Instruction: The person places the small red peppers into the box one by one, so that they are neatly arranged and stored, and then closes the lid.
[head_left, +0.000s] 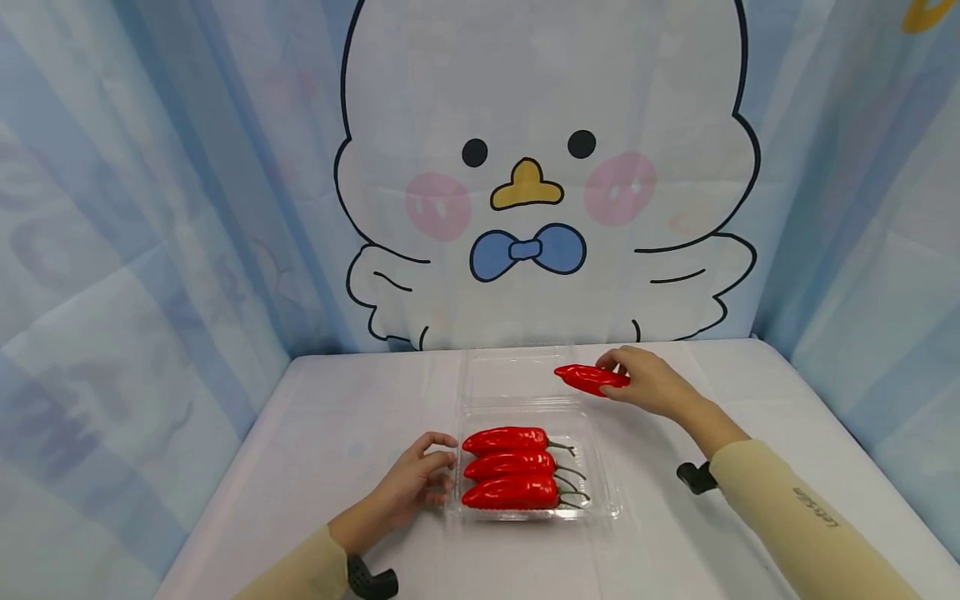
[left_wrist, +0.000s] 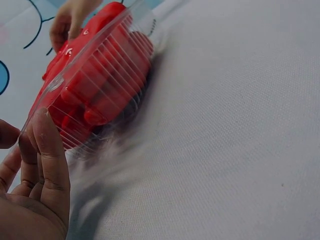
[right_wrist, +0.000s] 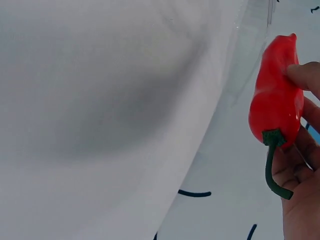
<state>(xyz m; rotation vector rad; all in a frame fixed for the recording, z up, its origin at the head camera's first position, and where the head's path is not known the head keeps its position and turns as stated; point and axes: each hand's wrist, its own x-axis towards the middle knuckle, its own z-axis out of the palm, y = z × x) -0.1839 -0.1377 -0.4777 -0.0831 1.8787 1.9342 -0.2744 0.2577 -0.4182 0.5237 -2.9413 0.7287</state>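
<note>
A clear plastic clamshell box (head_left: 600, 492) lies with its lid flipped back on the table. Inside it several glossy red peppers (head_left: 517, 493) are piled in rows, stems toward the right. My left hand (head_left: 416, 477) is at the box's left side; the left wrist view shows its thumb and fingers (left_wrist: 50, 150) pinching the rim. Above the right side of the lid, my right hand (head_left: 648, 382) holds another red pepper (head_left: 588, 377) between thumb and fingers. The right wrist view shows that pepper's green curved stem (right_wrist: 272, 172) hanging toward the palm.
The transparent lid (head_left: 510, 375) lies behind the box, near the back edge of the white table (head_left: 360, 417). A curtain (head_left: 540, 308) printed with a cartoon bird hangs behind it, and bluish curtains (head_left: 150, 292) flank both sides.
</note>
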